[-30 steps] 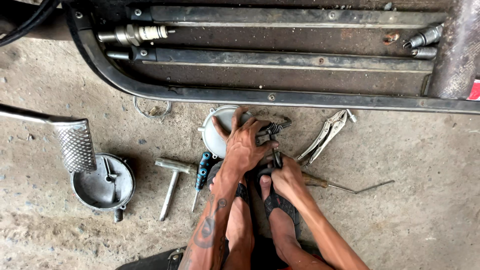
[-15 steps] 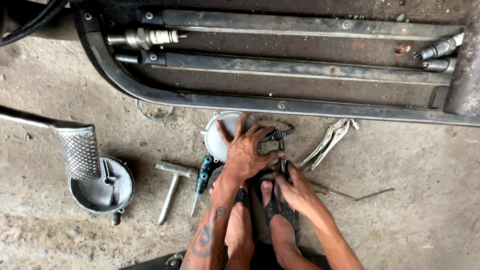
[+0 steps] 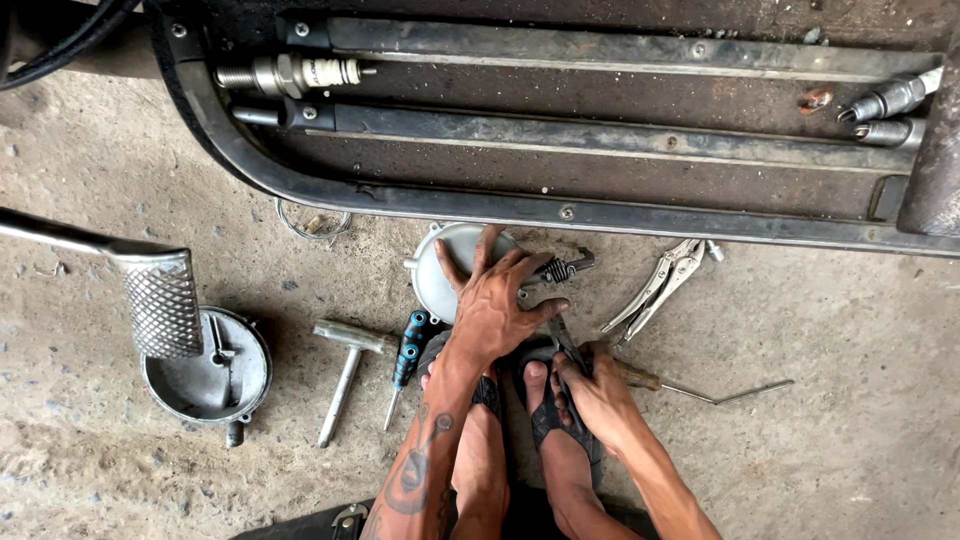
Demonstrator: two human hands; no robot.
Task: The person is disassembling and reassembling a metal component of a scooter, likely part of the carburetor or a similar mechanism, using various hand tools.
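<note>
Left hand (image 3: 497,305) has slid off round grey cast-metal cover (image 3: 447,268) rim, now spread flat on it, pinning it to floor above feet. Right hand (image 3: 597,392) clamped on dark pliers (image 3: 562,335). Cover rigid, weighty, greasy; hold by rim.

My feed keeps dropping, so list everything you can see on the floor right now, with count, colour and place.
round metal cover: one, silver-grey, under the left hand, by the frame
small clamp: one, dark, right of that cover
locking pliers: one, silver, right of the clamp
blue-handled screwdriver: one, blue and black, left of the feet
T-shaped wrench: one, grey, left of the screwdriver
metal bowl: one, grey, far left on the floor
foot pedal: one, knurled steel, over the bowl
long screwdriver: one, brown handle, right of the right hand
spark plug: one, white and metal, on the frame, top left
frame: one, black, across the top
left hand: pressing on the cover
right hand: grip on a thin dark tool
feet: two, in dark sandals
</note>
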